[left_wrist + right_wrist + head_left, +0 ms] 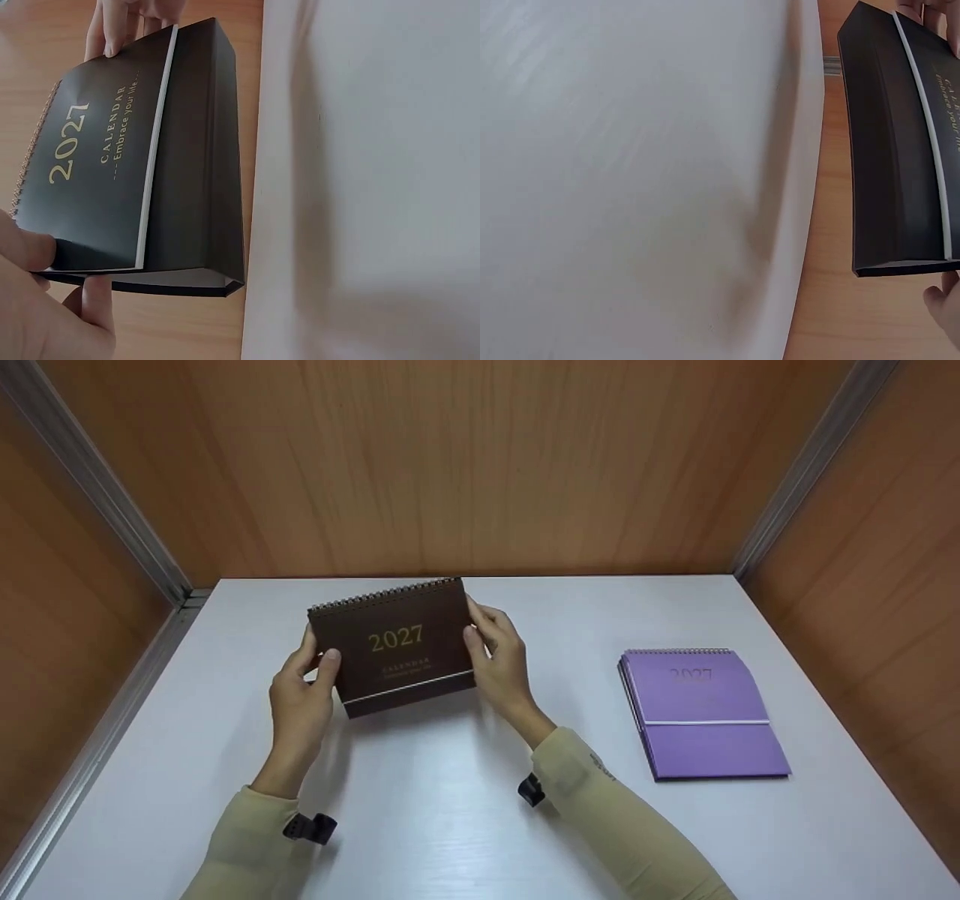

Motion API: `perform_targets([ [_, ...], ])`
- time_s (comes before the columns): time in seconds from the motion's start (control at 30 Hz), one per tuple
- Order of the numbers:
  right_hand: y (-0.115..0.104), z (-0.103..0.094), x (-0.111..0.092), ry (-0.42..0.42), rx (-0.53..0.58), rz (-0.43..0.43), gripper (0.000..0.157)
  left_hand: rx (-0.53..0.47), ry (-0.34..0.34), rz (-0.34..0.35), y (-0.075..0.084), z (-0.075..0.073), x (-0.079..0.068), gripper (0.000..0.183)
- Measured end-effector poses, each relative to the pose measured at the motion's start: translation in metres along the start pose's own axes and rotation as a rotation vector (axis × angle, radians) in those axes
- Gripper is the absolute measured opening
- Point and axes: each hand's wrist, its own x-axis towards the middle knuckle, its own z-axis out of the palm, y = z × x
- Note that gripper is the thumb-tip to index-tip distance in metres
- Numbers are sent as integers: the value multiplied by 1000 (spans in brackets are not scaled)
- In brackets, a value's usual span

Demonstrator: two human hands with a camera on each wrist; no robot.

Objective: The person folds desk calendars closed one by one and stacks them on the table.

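A dark brown desk calendar (405,649) with a spiral binding along its top and gold "2027" lettering is held up over the white table, tilted so its right side is higher. My left hand (302,701) grips its left edge, thumb on the front cover. At the opposite edge my right hand (501,660) grips it, thumb toward the front. In the left wrist view the calendar (112,150) shows its folded base and a pale strip across the lower cover. The right wrist view shows only part of the calendar (892,150), cut off by the frame.
A purple 2027 desk calendar (705,746) lies on the right side of the white table (435,825). Wooden panels (480,465) stand behind and at both sides, with metal posts (814,465) at the corners.
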Motion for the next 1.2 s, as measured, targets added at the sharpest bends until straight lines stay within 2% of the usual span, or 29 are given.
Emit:
perform_targets([
  [0.27,-28,-22,-6,15,5,72,41,-18,35,21,2,18,0,50],
  [0.5,-32,-34,-10,17,64,137,42,-15,57,52,2,28,0,47],
  [0.77,-36,-48,-13,22,43,183,42,16,65,92,5,40,-3,48],
  [0.93,-36,-59,-17,21,36,229,42,-2,40,76,9,48,-4,48],
  [1.13,-36,-73,-20,9,-35,292,42,4,6,66,11,59,-7,49],
  [1.2,-29,-77,-21,11,-56,309,42,6,-4,65,12,62,-8,49],
])
